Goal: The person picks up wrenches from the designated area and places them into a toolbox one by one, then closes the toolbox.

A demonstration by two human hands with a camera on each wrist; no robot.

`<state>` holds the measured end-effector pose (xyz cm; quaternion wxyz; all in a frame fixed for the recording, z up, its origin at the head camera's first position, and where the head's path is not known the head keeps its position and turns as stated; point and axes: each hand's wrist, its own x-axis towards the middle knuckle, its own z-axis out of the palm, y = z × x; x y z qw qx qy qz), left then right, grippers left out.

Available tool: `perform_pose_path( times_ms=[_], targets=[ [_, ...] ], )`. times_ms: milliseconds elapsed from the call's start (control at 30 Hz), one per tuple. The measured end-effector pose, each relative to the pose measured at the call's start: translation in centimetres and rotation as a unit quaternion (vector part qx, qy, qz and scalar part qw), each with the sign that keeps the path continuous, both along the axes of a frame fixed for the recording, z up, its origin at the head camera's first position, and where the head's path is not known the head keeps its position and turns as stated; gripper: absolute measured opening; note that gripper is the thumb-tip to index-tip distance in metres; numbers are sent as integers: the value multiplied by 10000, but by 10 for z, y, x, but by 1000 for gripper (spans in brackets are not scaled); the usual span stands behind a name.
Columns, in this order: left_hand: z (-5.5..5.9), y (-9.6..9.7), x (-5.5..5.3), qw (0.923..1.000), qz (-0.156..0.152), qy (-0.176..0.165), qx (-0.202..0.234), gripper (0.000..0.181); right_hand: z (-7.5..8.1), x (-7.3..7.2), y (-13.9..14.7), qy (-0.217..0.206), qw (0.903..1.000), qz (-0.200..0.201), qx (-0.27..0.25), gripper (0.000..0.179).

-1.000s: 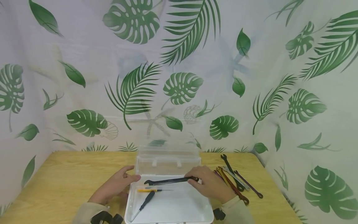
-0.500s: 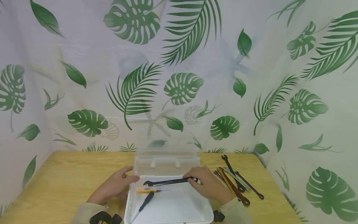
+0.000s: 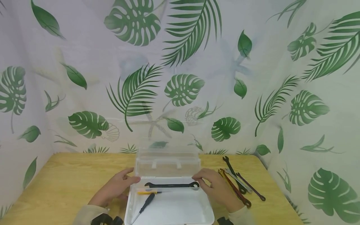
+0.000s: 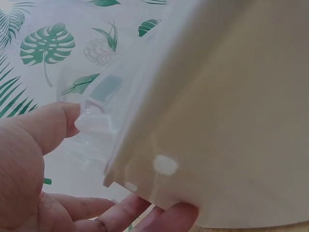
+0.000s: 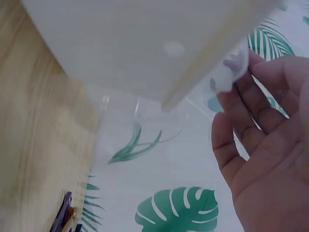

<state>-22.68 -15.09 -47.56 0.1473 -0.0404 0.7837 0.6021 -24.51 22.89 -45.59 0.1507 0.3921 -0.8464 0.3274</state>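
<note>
A white box [image 3: 180,209] stands on the table with its clear lid [image 3: 168,168] tipped back. Along its far inside edge lies a black combination wrench [image 3: 171,185]. Nearer the front left are a screwdriver with a yellow handle [image 3: 144,192] and a dark-handled screwdriver [image 3: 147,202]. My left hand [image 3: 116,187] holds the box's back left corner, thumb at the rim and fingers against the outer wall [image 4: 241,121]. At the back right corner my right hand [image 3: 213,186] has loosely bent fingers, close to the wrench's ring end, with nothing gripped.
Several coloured wrenches [image 3: 237,184] lie in a loose pile on the wooden table [image 3: 81,175], right of the box beyond my right hand. A white leaf-patterned sheet [image 3: 185,137] hangs behind the table and along both sides.
My right hand has let go of the black wrench and shifted slightly right. The wrench has settled lower and straighter in the box. My left hand keeps its place.
</note>
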Motion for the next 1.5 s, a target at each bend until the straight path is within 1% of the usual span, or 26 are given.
perform_pose_path(
  times_ms=[67, 167, 233, 367, 533, 667, 767, 933, 1133, 1300, 1500],
  targets=[
    [-1, 1, 0, 10000, 40, 25, -6, 79, 2, 3, 6, 133, 9997, -204, -101, 21],
    [-1, 2, 0, 9999, 77, 77, -7, 77, 6, 6, 13, 261, 9975, -641, -152, 23],
    [-2, 2, 0, 9999, 42, 96, 47, 76, 7, 7, 16, 289, 9948, -957, -203, 25],
    [-2, 1, 2, 9998, -108, 85, 165, 78, 6, 5, 21, 242, 9909, -1286, -331, 26],
    [-3, -3, 3, 9992, -295, 82, 252, 82, 1, 1, 22, 345, 9900, -1341, -252, 25],
    [-3, -5, 3, 9994, -267, 74, 213, 82, 1, 1, 21, 351, 9886, -1462, -109, 23],
    [-3, -4, 3, 9996, -200, 53, 211, 82, 2, 2, 22, 242, 9858, -1661, 0, 22],
    [-2, -2, 2, 9995, -210, 55, 250, 81, 4, 3, 25, -16, 9814, -1916, 127, 21],
    [-4, -3, 1, 9991, -315, 54, 293, 81, 3, 3, 27, -171, 9802, -1963, 165, 20],
    [-4, -4, 2, 9990, -340, 44, 292, 81, 2, 2, 29, -318, 9762, -2132, 244, 20],
    [-4, -3, 1, 9991, -305, 46, 295, 80, 0, 2, 31, -304, 9751, -2173, 331, 18]
  ],
)
